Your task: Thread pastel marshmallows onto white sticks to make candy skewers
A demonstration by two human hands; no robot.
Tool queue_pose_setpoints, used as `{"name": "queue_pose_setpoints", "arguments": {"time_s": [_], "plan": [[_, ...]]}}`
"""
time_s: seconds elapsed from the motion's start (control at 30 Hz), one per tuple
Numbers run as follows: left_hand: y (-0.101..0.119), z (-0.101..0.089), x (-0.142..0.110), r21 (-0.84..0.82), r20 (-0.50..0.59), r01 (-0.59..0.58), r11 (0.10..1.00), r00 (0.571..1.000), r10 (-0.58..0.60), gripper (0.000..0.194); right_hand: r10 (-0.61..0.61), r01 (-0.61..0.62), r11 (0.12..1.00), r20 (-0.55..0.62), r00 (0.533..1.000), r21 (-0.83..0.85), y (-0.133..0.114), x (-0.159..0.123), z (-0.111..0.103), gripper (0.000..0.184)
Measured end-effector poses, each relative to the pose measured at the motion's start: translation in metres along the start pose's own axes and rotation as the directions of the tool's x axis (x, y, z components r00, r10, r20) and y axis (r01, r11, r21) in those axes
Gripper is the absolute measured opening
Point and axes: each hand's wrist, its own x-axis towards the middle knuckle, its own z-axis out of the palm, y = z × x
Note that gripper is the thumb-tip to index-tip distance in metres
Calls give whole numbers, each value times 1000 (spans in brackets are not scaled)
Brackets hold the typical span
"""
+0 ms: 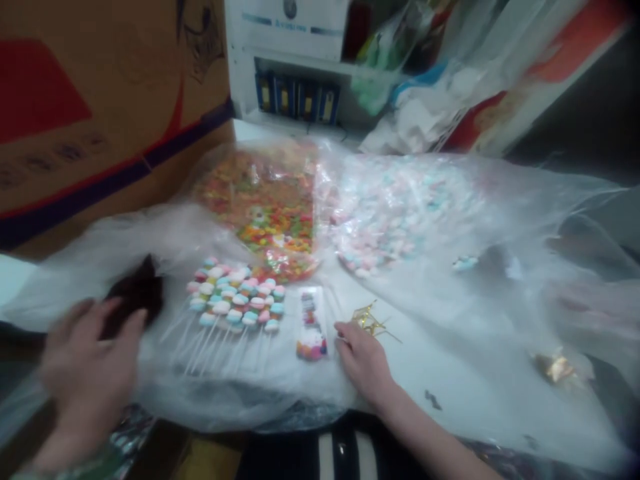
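My left hand (95, 367), blurred, has its fingers and thumb around a dark, soft-looking thing (135, 297) whose kind I cannot make out. Right of it, several marshmallow skewers (235, 300) lie in a bunch, pastel marshmallows and coloured candies on white sticks pointing toward me. A small printed packet or label (311, 327) lies beside them. My right hand (363, 360) rests just right of this packet, fingers curled and pressed together; whatever they pinch is hidden. Gold twist ties (369, 320) lie right behind its fingers.
Behind the skewers stand a clear bag of colourful gummy candies (280, 220) and a bag of pastel marshmallows (390, 213). A large cardboard box (100, 167) borders the left. Crumpled plastic sheeting (500, 213) covers much of the white table (475, 393). A gold-coloured scrap (560, 369) lies right.
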Motion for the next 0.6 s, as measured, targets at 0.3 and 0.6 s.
{"name": "queue_pose_setpoints", "arguments": {"time_s": [0.3, 0.6], "plan": [[118, 101, -132, 89, 342, -333, 939, 895, 285, 29, -3, 4, 999, 33, 999, -37, -16, 10, 7, 27], [145, 152, -118, 247, 438, -100, 964, 899, -19, 30, -84, 99, 977, -89, 993, 189, 37, -32, -8, 29]]}}
